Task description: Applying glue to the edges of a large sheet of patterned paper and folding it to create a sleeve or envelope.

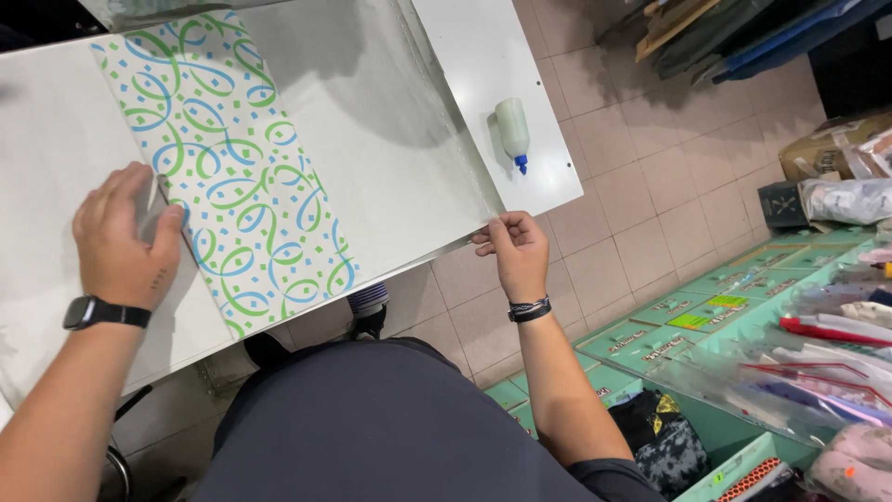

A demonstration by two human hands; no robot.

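Note:
A large white-grey sheet [372, 121] lies across the white table [483, 56], with a strip of patterned paper [232, 177] in green and blue swirls on it. My left hand [125, 237] rests flat on the sheet at the strip's left edge, fingers partly over a small pale object I cannot make out. My right hand [514, 253] pinches the near right corner of the big sheet, where it overhangs the table edge. I wear a dark watch on the left wrist and a braided band on the right.
A white glue bottle [513, 132] with a blue cap lies on the table's right part. Green display trays [734, 316] with pens and small goods stand at the right. Boards and bags lie on the tiled floor [650, 186] beyond.

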